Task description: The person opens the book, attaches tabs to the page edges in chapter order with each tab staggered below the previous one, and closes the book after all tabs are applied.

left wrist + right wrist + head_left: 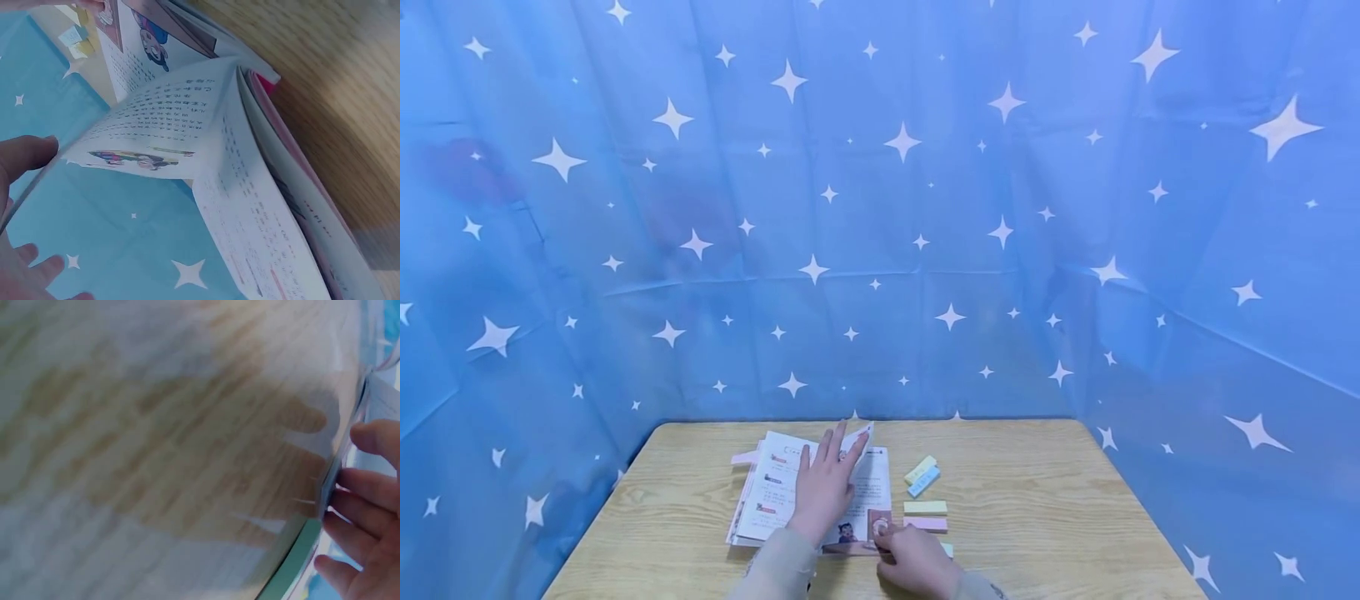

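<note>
- A blue fabric curtain printed with white four-pointed stars (880, 208) is hung behind and along both sides.
- A pale wood-grain table with rounded corners (1037, 517) is stood before it.
- An open paperback book with white pages and coloured illustrations (765, 525) is laid on the table, left of centre. Small red headings and little pictures are set down its left page; a dark-haired cartoon figure (847, 532) is printed near the lower edge. Lines of Chinese-looking characters are seen, too small and blurred to be read; no brand can be made out.
- One white printed page (162, 112) is raised and bent from the book, its free edge set beside the left thumb (31, 153).
- The left hand (827, 492) is held over the book's middle, its fingers long and spread against the raised page; whether the page is pinched cannot be told.
- The right hand (921, 558) is placed at the book's lower right corner, its loosely bent, parted fingers brought to the edge; a firm grip cannot be told.
- Slim yellow (921, 469) and blue sticky-note pads (923, 482) are slanted together; another yellow pad (926, 507), a pink pad (926, 523) and a partly hidden green pad (948, 550) are lined below.
- A pink paper tab (745, 457) is left jutting from the book's left side.
</note>
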`<state>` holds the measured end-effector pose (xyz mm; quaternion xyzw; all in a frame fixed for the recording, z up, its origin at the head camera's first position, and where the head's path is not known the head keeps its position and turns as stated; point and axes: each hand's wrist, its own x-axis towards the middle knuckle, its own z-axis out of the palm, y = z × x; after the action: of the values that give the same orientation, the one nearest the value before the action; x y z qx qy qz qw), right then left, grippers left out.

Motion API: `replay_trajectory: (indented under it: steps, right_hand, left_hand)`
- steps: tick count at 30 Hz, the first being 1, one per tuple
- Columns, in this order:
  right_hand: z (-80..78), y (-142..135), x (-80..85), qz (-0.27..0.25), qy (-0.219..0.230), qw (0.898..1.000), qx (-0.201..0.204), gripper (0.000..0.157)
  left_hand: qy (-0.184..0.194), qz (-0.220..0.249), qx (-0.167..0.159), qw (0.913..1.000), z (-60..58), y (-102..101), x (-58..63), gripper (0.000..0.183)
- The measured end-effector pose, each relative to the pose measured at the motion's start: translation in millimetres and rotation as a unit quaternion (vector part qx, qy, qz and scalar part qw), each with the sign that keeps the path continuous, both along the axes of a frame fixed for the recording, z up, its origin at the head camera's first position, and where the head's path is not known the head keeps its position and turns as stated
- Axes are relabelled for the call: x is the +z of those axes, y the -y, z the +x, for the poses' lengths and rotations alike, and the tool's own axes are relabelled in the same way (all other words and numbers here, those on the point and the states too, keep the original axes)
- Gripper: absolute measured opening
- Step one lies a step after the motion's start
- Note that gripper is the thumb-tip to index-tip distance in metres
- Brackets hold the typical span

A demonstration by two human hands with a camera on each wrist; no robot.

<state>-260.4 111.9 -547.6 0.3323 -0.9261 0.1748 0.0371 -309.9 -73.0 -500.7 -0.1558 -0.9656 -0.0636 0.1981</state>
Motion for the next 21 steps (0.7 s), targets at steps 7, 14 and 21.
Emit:
replay_trajectory:
  steps: [7,14,21]
  right_hand:
    - [0.3,-2,-3.1,-0.001,0.01,1.0,0.009,0.013]
    - [-0.8,-4,-5.0,0.0,0.002,1.0,0.011,0.021]
    - [-1.3,-2,-7.3,0.0,0.008,1.0,0.006,0.024]
  left_hand:
    - [-0.088,-0.036,-0.019,0.9953,0.0,-1,2.5,0.085]
    - [-0.092,-0.123,0.002,0.9882,0.7,-1,8.8,0.09]
    - [-0.077,-0.286,0.067,0.9528,3.7,3,12.4,0.062]
